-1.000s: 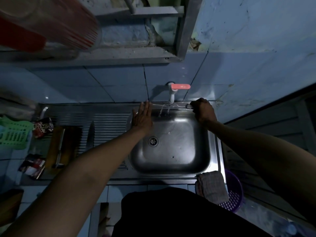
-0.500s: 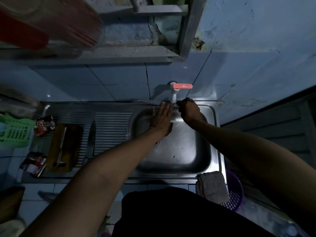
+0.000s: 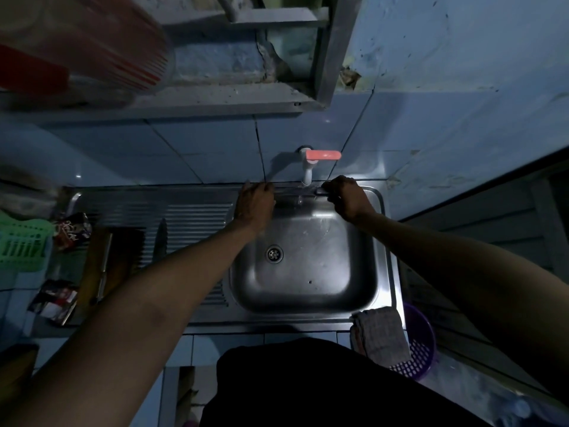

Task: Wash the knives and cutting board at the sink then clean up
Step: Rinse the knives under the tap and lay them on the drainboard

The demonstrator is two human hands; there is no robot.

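At the sink's 12 o'clock edge, the right hand gripped the knife by its handle, the left hand's fingers lying loosely along the thin, stiff, probably wet and slippery blade.

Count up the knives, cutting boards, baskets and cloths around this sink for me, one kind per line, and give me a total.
Knives: 3
Cutting boards: 1
Baskets: 2, one green and one purple
Cloths: 1
Total: 7
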